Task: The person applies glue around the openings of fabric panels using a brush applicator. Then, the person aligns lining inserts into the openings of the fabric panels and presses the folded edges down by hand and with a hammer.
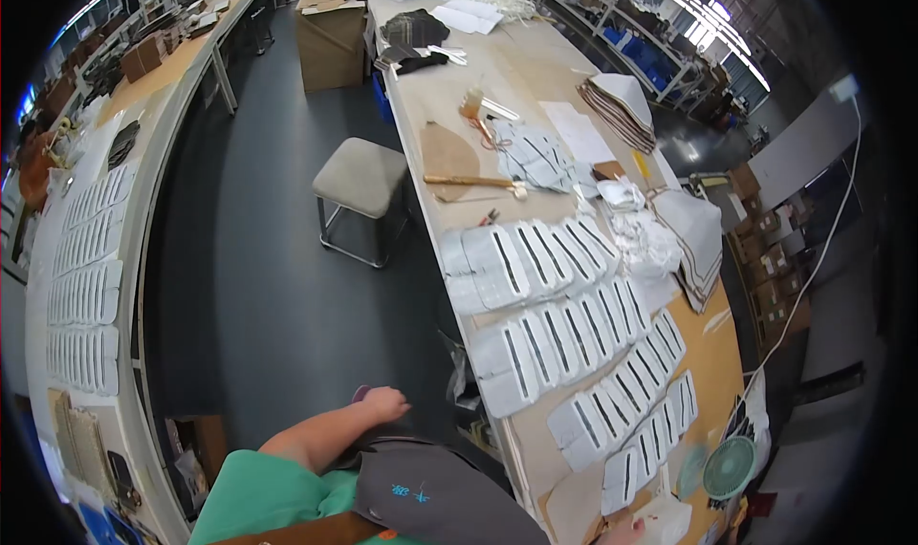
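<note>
My left hand (386,404) is over the aisle floor beside the long table, its fingers curled in; anything inside them is hidden. A dark purple band or edge shows by its wrist. My right hand (623,530) shows only in part at the bottom edge, low over the table near a white piece (666,518); its fingers are too hidden to read. Just beyond it lie overlapping rows of pale panels with dark slots (650,446). More such slotted panels (564,339) are fanned out farther up the table.
A hammer (469,180), orange-handled scissors (488,136) and stacked brown-edged sheets (622,110) lie farther along the table. A small green fan (729,468) stands at the right edge. A padded stool (359,177) stands in the aisle. The left table (143,153) bears more panels.
</note>
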`<state>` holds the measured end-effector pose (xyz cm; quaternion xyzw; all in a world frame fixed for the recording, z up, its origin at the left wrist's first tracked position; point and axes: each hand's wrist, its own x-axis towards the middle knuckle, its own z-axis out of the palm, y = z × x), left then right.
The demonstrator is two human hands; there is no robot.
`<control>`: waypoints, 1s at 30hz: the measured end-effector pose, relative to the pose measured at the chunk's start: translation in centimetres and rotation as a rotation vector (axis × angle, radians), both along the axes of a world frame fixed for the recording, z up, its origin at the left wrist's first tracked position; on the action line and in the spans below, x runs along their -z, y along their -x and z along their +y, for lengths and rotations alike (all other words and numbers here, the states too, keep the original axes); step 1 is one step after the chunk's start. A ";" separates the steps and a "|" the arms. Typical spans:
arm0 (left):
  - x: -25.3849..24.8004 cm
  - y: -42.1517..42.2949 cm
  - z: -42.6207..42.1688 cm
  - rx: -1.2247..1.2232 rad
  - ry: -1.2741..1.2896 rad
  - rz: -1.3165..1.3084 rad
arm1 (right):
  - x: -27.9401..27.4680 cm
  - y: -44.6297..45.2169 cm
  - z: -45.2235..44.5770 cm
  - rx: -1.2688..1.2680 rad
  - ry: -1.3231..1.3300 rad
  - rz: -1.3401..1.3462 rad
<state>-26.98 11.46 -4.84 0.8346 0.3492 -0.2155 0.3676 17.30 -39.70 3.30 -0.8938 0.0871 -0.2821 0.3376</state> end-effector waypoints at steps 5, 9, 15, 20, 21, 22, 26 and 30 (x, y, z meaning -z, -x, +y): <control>2.1 9.3 6.2 -0.058 -0.016 0.140 | -0.2 3.8 21.8 -0.347 -0.333 0.319; 5.0 14.5 9.6 -0.207 -0.069 0.164 | 1.6 9.3 38.6 -0.915 -0.164 0.319; 6.1 15.8 13.9 -0.373 -0.024 0.043 | -3.3 17.8 56.5 -1.416 -0.074 0.506; 6.2 15.6 20.8 -0.409 0.085 0.028 | 0.9 16.4 68.3 -1.383 -0.126 0.443; 6.1 15.8 22.9 -0.420 0.118 0.073 | 0.8 16.4 70.8 -1.385 -0.039 0.381; 5.6 16.2 24.7 -0.403 0.113 0.089 | 1.0 16.9 73.0 -1.367 -0.054 0.392; 3.1 15.6 32.1 -0.334 -0.031 0.260 | 0.1 16.7 83.3 -1.487 0.051 0.307; 3.4 13.6 38.0 -0.468 -0.114 0.214 | 0.6 15.0 93.0 -1.483 0.312 0.382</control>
